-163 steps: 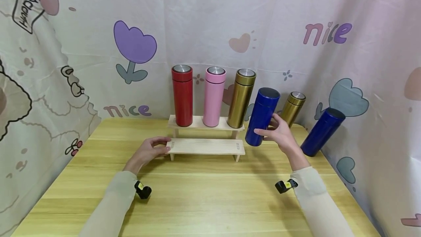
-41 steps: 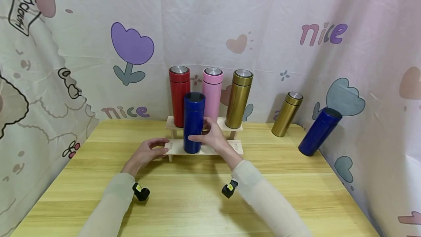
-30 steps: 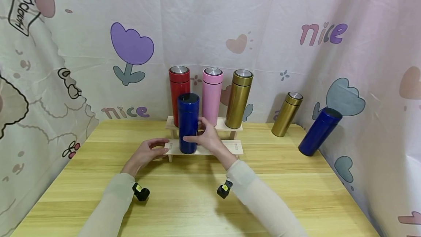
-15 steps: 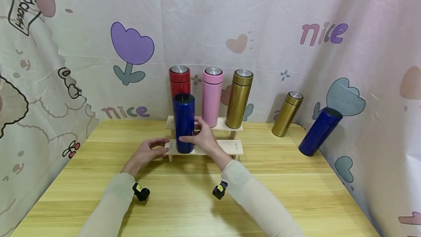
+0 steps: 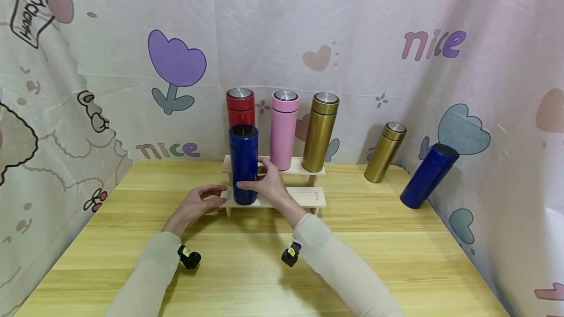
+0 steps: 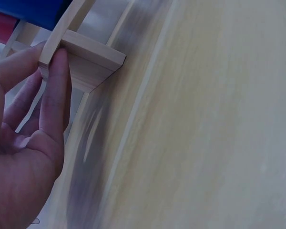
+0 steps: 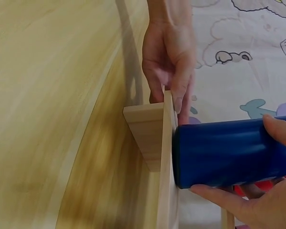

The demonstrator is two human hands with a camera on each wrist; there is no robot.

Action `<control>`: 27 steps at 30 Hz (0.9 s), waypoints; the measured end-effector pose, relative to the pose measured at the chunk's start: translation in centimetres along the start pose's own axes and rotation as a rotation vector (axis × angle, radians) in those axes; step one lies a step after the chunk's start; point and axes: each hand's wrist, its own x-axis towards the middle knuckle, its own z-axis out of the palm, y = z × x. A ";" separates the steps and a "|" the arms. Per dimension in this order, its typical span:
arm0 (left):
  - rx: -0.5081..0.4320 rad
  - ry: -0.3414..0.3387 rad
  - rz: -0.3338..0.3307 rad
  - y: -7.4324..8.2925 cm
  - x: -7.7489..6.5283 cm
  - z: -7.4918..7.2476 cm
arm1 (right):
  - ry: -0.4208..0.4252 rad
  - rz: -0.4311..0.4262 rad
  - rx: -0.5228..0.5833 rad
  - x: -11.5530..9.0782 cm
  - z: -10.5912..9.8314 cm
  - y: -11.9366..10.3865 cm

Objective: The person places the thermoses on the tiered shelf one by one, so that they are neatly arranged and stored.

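Note:
My right hand (image 5: 270,183) grips a blue thermos bottle (image 5: 244,160) around its lower half. The bottle stands upright at the left end of the lower step of a two-step wooden rack (image 5: 291,195); in the right wrist view its base is right at the board (image 7: 168,157). With thumb and fingers my left hand (image 5: 203,205) pinches the left end of that lower board, as the left wrist view shows from below (image 6: 33,109). Behind, on the upper step, are a red thermos (image 5: 241,109), partly hidden by the blue one, a pink thermos (image 5: 284,133) and a gold thermos (image 5: 320,133).
To the right on the wooden table (image 5: 246,268) stand a shorter gold thermos (image 5: 384,153) and another blue thermos (image 5: 428,176), the latter near the table's right edge. A patterned curtain (image 5: 264,28) hangs behind and along both sides.
My right hand has brought the blue thermos from the rack's right side onto the lower step, then shifted it left to the step's end. My left hand has stayed on the board.

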 end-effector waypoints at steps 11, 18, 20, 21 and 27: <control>0.006 -0.004 -0.002 -0.1 -0.1 0.0 | 0.012 0.017 -0.011 0.0 0.5 0.1; 0.005 0.001 -0.009 -0.2 -0.1 0.0 | 0.018 0.006 -0.026 -0.1 0.8 0.1; 0.011 0.001 -0.010 -0.1 -0.1 0.0 | 0.020 0.001 -0.029 -0.1 0.9 0.1; 0.014 0.001 -0.010 -0.1 -0.1 0.0 | 0.021 0.000 -0.033 -0.1 0.9 0.1; 0.017 0.000 -0.009 0.0 0.0 0.1 | 0.012 -0.011 -0.050 -0.2 0.9 0.2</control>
